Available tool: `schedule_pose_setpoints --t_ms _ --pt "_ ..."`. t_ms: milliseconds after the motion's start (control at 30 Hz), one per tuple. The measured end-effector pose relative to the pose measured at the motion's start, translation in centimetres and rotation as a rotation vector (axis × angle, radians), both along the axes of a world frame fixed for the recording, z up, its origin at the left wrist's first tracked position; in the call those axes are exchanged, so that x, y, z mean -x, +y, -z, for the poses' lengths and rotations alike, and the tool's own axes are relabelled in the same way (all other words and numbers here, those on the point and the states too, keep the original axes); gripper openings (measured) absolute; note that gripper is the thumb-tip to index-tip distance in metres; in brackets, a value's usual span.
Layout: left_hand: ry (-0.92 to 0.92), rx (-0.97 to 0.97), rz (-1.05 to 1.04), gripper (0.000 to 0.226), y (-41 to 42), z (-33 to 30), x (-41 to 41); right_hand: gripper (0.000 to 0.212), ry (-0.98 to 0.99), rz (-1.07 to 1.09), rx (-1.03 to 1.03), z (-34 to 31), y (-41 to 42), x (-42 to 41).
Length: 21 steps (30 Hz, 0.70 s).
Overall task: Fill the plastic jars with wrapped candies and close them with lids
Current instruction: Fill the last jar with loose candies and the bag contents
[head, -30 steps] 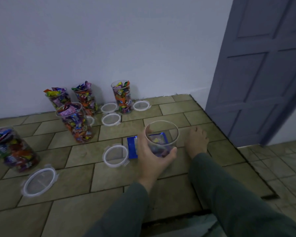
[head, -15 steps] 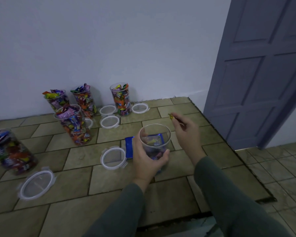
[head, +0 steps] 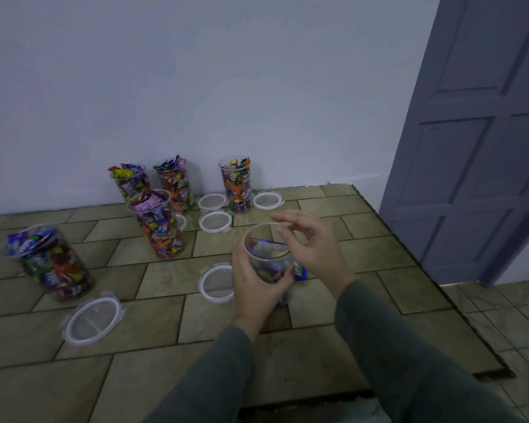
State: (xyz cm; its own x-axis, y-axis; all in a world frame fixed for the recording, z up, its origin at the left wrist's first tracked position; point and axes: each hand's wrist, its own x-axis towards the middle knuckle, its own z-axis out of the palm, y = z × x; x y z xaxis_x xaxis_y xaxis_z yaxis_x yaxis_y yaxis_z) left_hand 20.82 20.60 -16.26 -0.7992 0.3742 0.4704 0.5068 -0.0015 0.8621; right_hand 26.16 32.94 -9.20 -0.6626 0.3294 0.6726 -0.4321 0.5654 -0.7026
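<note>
Clear plastic jar (head: 268, 257) held just above the tiled floor (head: 364, 288), gripped round its lower wall by the left hand (head: 254, 285), only a few wrapped candies (head: 266, 271) showing at the bottom. Right hand (head: 310, 244) over the far rim, fingers loosely curled and parted; nothing visibly pinched, though blur hides the fingertips.

Best done by keeping the mouth level and steady, releasing each sweet straight over the opening, low enough to avoid bounce-out. Probably early in this jar: plenty of filling left before a lid goes on.

Blue packet (head: 300, 271) lying just behind the jar, partly hidden. Nearest lid (head: 216, 282) just to the left on the floor, within easy reach for capping. Five full jars well apart toward the wall, one (head: 162, 224) closest, more lids among them, none fitted yet. Raised floor edge (head: 434, 282) to the right, grey door (head: 471, 148) beyond; open tiles toward the body, so safest to work inward, away from that edge.
</note>
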Motion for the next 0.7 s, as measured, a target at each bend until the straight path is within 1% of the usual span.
schedule_pose_setpoints --t_ms 67,133,167,233,300,367,433,500,533,633,667,700 --pt "-0.017 0.019 0.000 0.096 -0.1 -0.1 -0.1 0.020 -0.002 0.003 0.100 -0.2 -0.1 0.1" --pt "-0.036 0.040 0.013 0.093 -0.3 -0.1 0.0 0.021 -0.061 0.022 0.241 -0.5 0.1 0.2" --pt "-0.054 0.054 0.032 0.092 -0.4 0.1 0.2 0.019 -0.105 0.040 0.301 -0.6 0.3 0.3" --pt "-0.122 0.051 0.107 0.097 -1.0 0.3 0.6 0.015 -0.208 0.099 0.362 -0.2 0.9 0.8" --pt "-0.123 0.002 0.159 0.099 -1.8 0.2 0.7 0.019 -0.340 0.139 0.393 0.4 1.7 1.6" --pt "-0.057 -0.033 0.115 0.086 -2.6 -0.5 0.7 0.023 -0.493 0.131 0.409 0.9 2.5 2.8" --pt "-0.083 -0.011 0.007 0.063 -2.8 -0.9 2.1 0.018 -0.630 0.114 0.373 1.2 3.1 4.1" --pt "-0.215 0.111 -0.085 0.050 -2.3 -1.1 4.5 0.012 -0.705 0.124 0.327 1.6 3.8 5.6" --pt "-0.253 0.233 -0.124 0.045 -1.9 -1.2 5.7 0.011 -0.750 0.132 0.283 1.8 4.1 6.3" --pt "-0.212 0.704 -0.258 0.025 -1.0 -2.1 8.4 0.017 -0.947 0.088 0.074 2.3 4.2 8.0" --pt "-0.208 0.801 -0.263 0.023 -0.7 -2.3 9.0 0.021 -0.983 0.073 0.050 2.5 4.0 8.5" --pt "-0.217 0.872 -0.242 0.022 -0.5 -2.5 9.4 0.025 -1.004 0.057 0.084 2.8 3.7 9.0"
